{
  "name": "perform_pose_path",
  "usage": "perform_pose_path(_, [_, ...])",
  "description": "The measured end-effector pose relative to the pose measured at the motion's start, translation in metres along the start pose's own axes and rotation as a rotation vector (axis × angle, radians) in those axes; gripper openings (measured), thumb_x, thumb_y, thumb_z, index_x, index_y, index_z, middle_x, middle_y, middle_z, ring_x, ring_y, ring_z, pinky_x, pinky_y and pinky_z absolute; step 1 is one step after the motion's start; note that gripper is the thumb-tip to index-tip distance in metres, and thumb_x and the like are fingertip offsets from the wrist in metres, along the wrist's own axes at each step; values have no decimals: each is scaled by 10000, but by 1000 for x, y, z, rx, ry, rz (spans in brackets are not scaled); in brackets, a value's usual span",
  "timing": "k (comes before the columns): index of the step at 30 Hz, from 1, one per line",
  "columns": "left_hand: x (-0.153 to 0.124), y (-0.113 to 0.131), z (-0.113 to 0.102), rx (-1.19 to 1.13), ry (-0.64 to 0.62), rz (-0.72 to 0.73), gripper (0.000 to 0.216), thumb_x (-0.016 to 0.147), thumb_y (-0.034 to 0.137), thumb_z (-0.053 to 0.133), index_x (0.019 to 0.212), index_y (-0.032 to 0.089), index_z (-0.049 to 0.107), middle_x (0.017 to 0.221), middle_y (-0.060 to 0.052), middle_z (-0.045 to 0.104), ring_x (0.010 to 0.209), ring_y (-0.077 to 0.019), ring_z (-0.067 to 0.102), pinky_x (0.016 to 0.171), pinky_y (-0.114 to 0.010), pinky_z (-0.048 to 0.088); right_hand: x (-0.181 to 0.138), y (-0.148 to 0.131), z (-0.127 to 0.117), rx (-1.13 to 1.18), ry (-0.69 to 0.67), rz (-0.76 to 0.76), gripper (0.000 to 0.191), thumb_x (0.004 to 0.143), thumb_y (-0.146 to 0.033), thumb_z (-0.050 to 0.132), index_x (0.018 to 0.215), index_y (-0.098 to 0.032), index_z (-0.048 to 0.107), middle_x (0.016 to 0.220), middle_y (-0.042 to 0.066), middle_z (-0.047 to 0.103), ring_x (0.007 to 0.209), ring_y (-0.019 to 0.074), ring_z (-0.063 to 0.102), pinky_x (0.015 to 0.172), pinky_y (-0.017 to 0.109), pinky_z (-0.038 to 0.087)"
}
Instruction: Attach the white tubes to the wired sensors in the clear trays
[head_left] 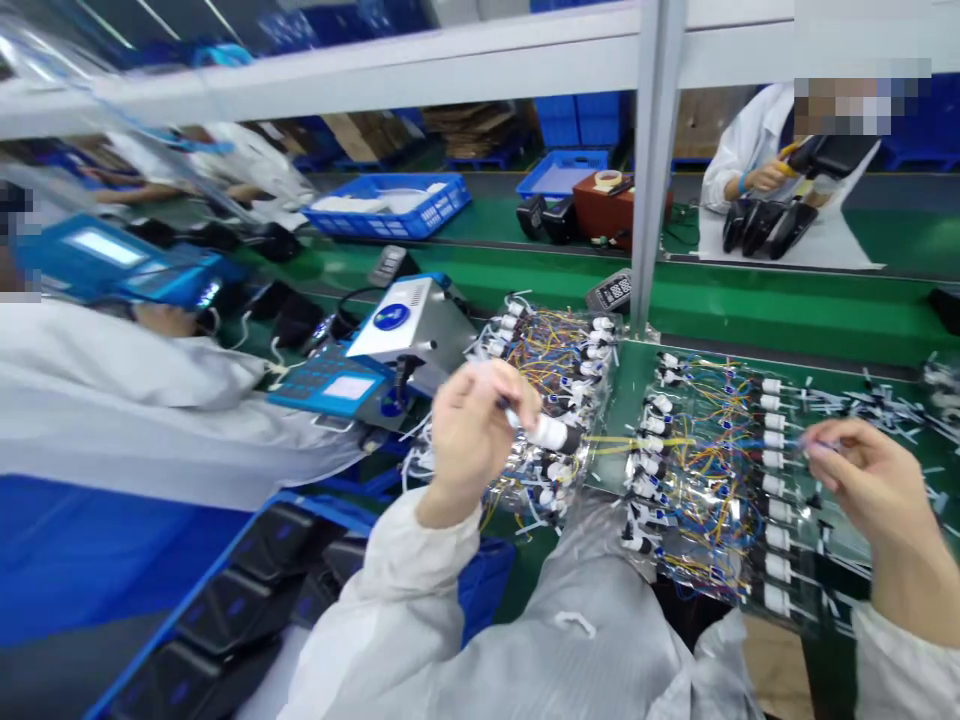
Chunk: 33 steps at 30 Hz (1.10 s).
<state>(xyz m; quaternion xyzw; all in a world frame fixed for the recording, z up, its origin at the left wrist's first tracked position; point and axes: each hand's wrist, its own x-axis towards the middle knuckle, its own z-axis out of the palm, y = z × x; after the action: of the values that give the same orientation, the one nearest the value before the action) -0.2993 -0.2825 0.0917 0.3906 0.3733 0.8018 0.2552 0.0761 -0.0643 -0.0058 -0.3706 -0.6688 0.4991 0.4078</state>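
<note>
My left hand is closed in a pinch behind a white cylindrical part with a black end. Yellow and blue wires run taut from that part across to my right hand, whose thumb and forefinger are closed on the blue end. Together they look like one wire harness, stretched above the bench. Beneath it, rows of similar harnesses lie on clear plastic, white parts along both sides. Another batch of harnesses lies beyond my left hand. My fingertips hide the exact grip points.
Loose white cable ties are scattered at the right. A blue-and-white machine stands left, near a co-worker's sleeve. A metal post rises ahead. Black housings fill a crate at lower left. Another person works across the bench.
</note>
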Motion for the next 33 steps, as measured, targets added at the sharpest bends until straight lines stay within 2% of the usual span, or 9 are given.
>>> perform_pose_path(2, [-23,-17,2,70,29,-131,306,873,399,846,753,150,715,771,-28,705,653,-152,696,578,-278,586,-17,5,-11,-16,-71,13,183,772,-450,894,817,-322,772,998,159,727,763,263,721,459,335,492])
perform_pose_path(4, [-45,-31,10,88,39,-258,282,847,410,863,865,145,766,799,-63,739,642,-166,701,523,-256,565,-33,2,-14,-43,-128,39,178,818,-481,850,933,-347,826,1131,186,712,953,310,733,535,352,550])
perform_pose_path(7, [-70,-48,22,75,34,-430,331,814,408,883,990,143,791,780,-70,753,552,-138,661,417,-193,472,-56,-12,-1,-17,-196,130,223,893,-435,786,1090,-338,827,1215,179,704,896,275,733,562,349,564])
perform_pose_path(10, [-84,-59,32,122,-74,-500,297,845,423,852,885,135,793,695,-54,726,483,-107,613,381,-162,409,-74,-29,27,153,-216,123,201,882,-345,814,1079,-308,797,1080,121,740,871,246,733,664,350,601])
perform_pose_path(13, [-92,-63,40,251,-262,-417,237,898,371,806,831,143,802,764,-75,758,508,-103,632,448,-188,483,-86,-42,64,404,-267,19,88,896,-259,800,968,-268,749,945,65,724,952,253,748,841,408,615])
perform_pose_path(17, [-100,-64,46,453,-432,-221,156,914,312,795,861,170,828,811,-93,795,715,-168,741,655,-248,591,-101,-50,109,595,-355,102,152,920,-213,774,1048,-266,711,921,30,692,797,174,732,700,316,617])
perform_pose_path(20, [-101,-65,47,490,-473,-163,142,919,306,796,870,177,830,797,-83,797,716,-167,745,666,-245,586,-108,-53,129,575,-283,149,185,893,-205,809,1042,-257,714,970,31,683,823,145,720,702,261,619])
perform_pose_path(24, [-101,-68,44,505,-474,-110,66,920,246,798,932,196,840,823,-67,801,726,-146,741,659,-218,572,-110,-58,138,598,-235,105,32,962,-211,721,957,-243,718,1053,34,639,781,134,728,692,287,651])
perform_pose_path(33, [-100,-72,43,494,-446,-101,106,898,285,826,875,182,822,799,-64,798,709,-150,744,666,-221,583,-106,-60,136,539,-241,11,173,955,-142,715,1014,-282,798,1006,39,689,682,121,727,602,260,640])
